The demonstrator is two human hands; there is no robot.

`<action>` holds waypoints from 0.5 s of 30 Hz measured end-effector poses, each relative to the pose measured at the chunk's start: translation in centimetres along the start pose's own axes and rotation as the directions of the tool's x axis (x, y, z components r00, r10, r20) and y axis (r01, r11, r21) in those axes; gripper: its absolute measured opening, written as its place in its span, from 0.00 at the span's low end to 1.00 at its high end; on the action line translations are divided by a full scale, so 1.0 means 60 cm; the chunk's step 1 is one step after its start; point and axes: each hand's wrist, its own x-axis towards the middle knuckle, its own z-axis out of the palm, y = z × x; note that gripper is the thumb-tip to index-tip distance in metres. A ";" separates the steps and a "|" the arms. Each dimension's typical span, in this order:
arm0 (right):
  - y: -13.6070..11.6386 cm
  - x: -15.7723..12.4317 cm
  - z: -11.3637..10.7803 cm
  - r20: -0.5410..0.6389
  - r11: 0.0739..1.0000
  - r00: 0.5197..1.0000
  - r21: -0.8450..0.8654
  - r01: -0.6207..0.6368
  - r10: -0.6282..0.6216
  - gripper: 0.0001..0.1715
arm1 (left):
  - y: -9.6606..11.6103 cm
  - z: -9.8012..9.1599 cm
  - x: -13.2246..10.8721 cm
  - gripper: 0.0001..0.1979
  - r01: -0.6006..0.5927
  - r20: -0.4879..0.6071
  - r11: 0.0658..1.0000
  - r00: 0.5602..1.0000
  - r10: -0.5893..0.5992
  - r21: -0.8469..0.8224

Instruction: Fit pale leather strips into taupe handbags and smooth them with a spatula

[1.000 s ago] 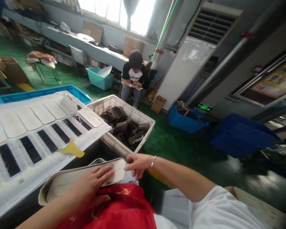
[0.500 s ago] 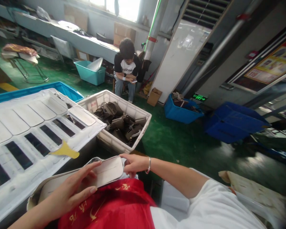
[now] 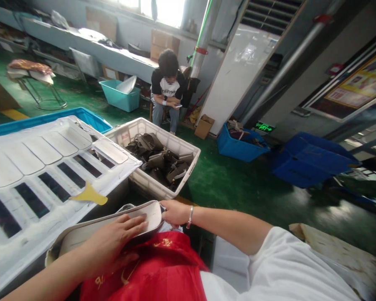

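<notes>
A long pale panel with rounded corners and a dark rim [image 3: 153, 215] lies across the lap, over a red apron [image 3: 172, 267]. My left hand [image 3: 122, 236] rests on the panel's pale face, its fingers stretched toward the far end and the thumb low by the apron. At that far end my right hand [image 3: 175, 213], with a silver bangle on the wrist, has its fingers closed on the rim's corner. Left of the hands, a white-covered table [image 3: 62, 213] bears a row of pale rounded panels [image 3: 34, 159] and a yellow three-armed piece [image 3: 89, 195].
A white crate [image 3: 189, 173] of dark brown bag-like pieces stands beyond the hands. Behind it a person [image 3: 167, 88] sits holding a phone. Blue bins [image 3: 241, 146] stand to the right, a teal bin [image 3: 120, 98] and a stool [image 3: 31, 69] farther back left.
My left hand has moved forward along the panel and now lies flatter on it. My right hand has closed its pointing finger in at the corner. The view has shifted slightly.
</notes>
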 end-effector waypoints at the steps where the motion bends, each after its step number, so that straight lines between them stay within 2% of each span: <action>1: 0.003 -0.001 0.001 -0.024 0.999 1.000 0.029 0.016 -0.015 0.22 | 0.001 -0.002 0.003 0.32 0.002 0.003 1.000 1.000 -0.002 -0.008; 4: 0.012 -0.004 0.005 -0.062 0.985 0.995 0.152 0.086 -0.077 0.25 | 0.001 -0.005 0.010 0.29 -0.010 -0.020 0.999 1.000 0.009 -0.052; 7: 0.017 -0.008 0.012 -0.098 0.977 0.990 0.180 0.117 -0.100 0.26 | 0.003 -0.002 0.014 0.24 -0.014 -0.056 0.999 0.998 0.011 -0.046; 9: 0.017 -0.014 0.015 -0.167 0.982 0.975 0.093 0.166 -0.148 0.25 | 0.005 0.007 0.017 0.23 -0.016 -0.064 1.000 0.998 0.016 0.005; 12: 0.011 -0.025 0.017 -0.296 0.951 0.905 -0.136 0.277 -0.306 0.21 | -0.002 0.036 0.023 0.27 -0.034 -0.043 0.991 0.998 0.039 0.128; 15: 0.012 -0.034 0.017 -0.362 0.929 0.859 -0.210 0.304 -0.363 0.19 | -0.039 0.080 0.029 0.28 -0.068 -0.015 0.968 0.997 0.074 0.243</action>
